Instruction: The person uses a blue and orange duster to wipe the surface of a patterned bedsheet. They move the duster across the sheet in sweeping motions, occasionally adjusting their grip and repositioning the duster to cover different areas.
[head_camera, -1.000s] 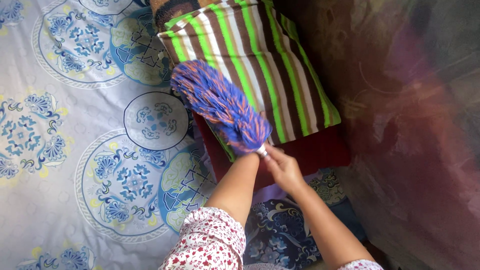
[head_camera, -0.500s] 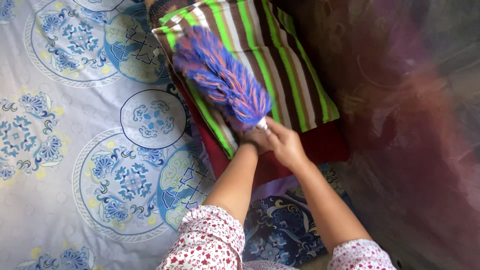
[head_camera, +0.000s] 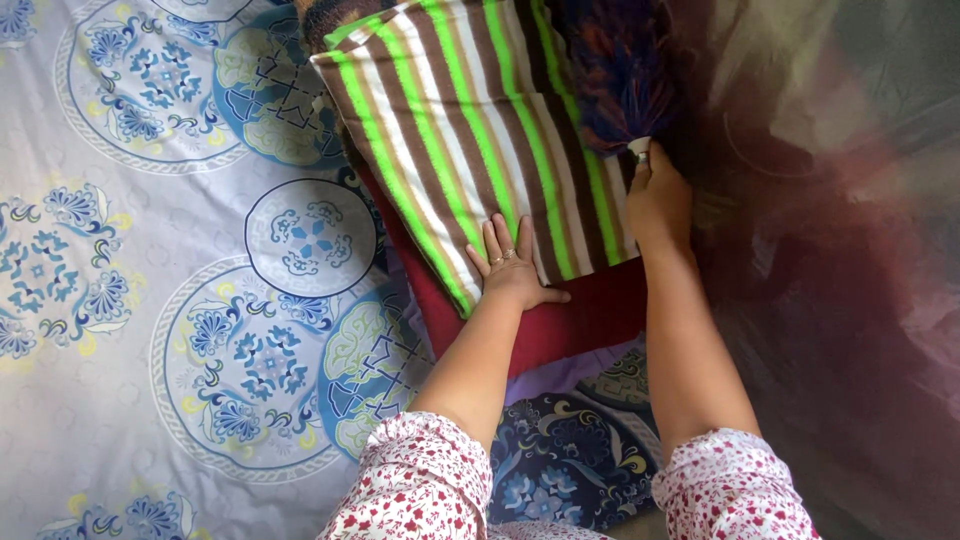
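A pillow with green, brown and white stripes (head_camera: 450, 130) lies at the head of a bed, on top of a dark red pillow (head_camera: 570, 325). My left hand (head_camera: 510, 265) rests flat on the striped pillow's near edge, fingers apart, holding nothing. My right hand (head_camera: 655, 200) grips the handle of a blue and orange duster (head_camera: 615, 80). The duster's fluffy head lies over the pillow's right side, next to a dark curtain.
A pale bedsheet with blue round flower patterns (head_camera: 160, 300) covers the bed to the left. A dark blue patterned cloth (head_camera: 570, 460) lies near my sleeves. A sheer dark reddish curtain or net (head_camera: 850, 300) hangs along the right.
The duster swept from the pillow's left side across to its right edge. My left hand let go of the handle area and now lies flat on the pillow.
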